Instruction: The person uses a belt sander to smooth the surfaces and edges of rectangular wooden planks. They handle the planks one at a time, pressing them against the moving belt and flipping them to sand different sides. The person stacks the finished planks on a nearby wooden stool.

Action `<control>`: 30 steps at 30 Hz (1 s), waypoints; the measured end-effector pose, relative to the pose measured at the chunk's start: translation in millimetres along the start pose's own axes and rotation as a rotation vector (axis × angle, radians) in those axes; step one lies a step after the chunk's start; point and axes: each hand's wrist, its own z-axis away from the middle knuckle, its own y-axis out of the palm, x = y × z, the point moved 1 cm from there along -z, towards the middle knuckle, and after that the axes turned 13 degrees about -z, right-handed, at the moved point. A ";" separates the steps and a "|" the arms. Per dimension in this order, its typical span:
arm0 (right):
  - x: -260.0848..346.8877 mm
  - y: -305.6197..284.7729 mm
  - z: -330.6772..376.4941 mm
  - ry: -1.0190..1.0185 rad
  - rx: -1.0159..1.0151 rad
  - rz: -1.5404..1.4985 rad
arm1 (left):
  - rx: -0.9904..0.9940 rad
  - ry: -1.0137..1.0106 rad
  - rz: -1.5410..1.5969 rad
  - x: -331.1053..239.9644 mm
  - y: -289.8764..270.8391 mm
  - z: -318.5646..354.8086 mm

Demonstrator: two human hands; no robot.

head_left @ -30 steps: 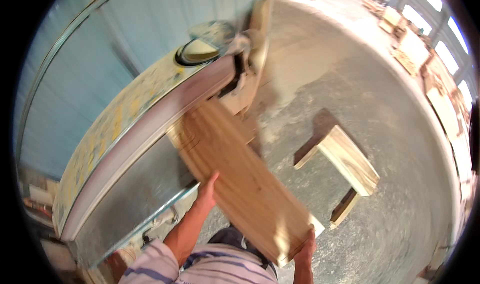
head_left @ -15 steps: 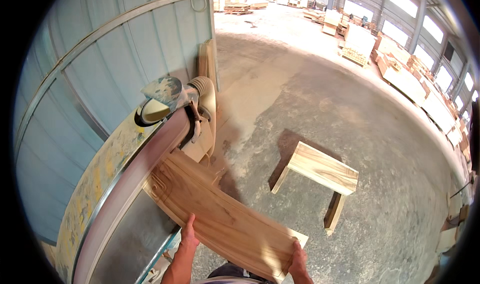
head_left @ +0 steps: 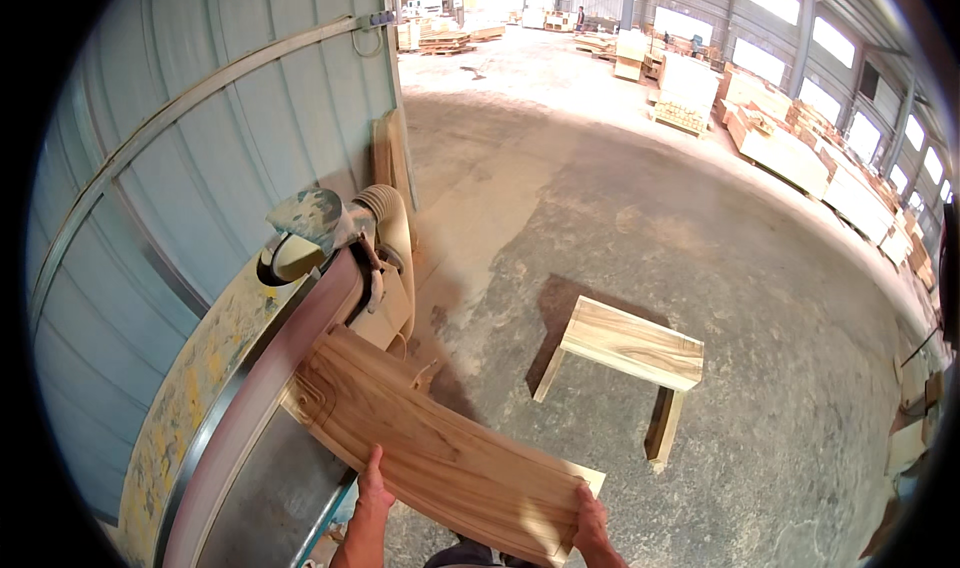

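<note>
A long brown wooden board (head_left: 440, 433) with routed grooves near its far end lies across my front. That far end rests at the pinkish belt (head_left: 305, 333) of a belt sander, partly over the grey metal table (head_left: 265, 493). My left hand (head_left: 372, 490) grips the board's near edge around its middle, thumb on top and fingers hidden underneath. At the board's right end, my right hand (head_left: 592, 520) holds the edge, its thumb on the upper face. Whether the far edge presses on the belt is hard to make out.
A ribbed dust hose (head_left: 378, 204) and a paint-flecked hood (head_left: 308, 216) top the sander's far end. Behind it stands a blue-grey metal partition (head_left: 240, 138). A small wooden bench (head_left: 635, 343) stands on the concrete floor to the right. Stacked timber (head_left: 780, 153) lines the far right.
The view has shifted, so the sander, partition and bench all sit lower and mostly further left in it. Both hands keep their hold, and the board stays against the sander at nearly the same angle.
</note>
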 end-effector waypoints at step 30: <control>63.3 -13.8 20.7 -0.447 -0.319 -0.271 | 0.322 0.467 -0.141 -85.7 125.8 146.2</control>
